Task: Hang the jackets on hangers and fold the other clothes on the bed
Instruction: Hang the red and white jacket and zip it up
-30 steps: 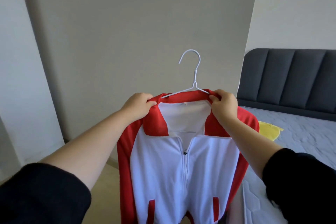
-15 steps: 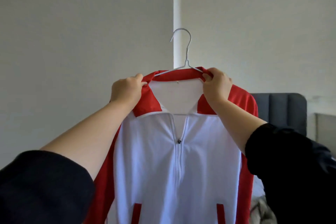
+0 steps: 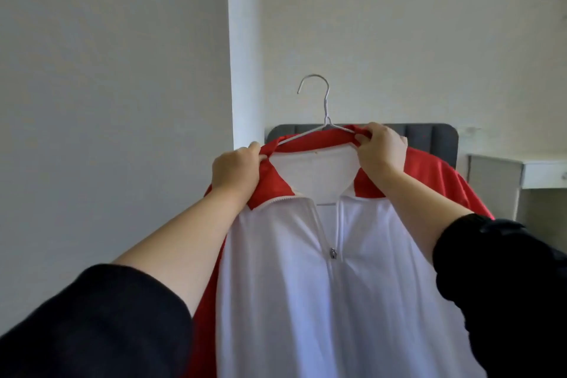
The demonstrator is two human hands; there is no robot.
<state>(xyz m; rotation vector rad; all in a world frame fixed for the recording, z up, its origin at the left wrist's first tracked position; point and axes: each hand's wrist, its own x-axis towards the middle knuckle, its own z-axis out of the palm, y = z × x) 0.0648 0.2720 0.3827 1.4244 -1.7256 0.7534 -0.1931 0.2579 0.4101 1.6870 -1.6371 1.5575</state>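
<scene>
Pale walls and a grey headboard point(image 3: 431, 139) sit behind. I count one red-and-white zip jacket point(image 3: 306, 291) on one wire hanger point(image 3: 326, 110), held up in mid-air. The left hand point(image 3: 236, 172) and right hand point(image 3: 380, 152) each pinch a collar side. I judge it light, soft and slippery, best gripped at the collar over the wire.

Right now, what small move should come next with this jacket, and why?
Probably move the right hand from the red collar up to the hook of the thin white wire hanger. The red and white zip jacket already sits on it, the left hand grips the collar too, and the hook hangs on nothing.
</scene>
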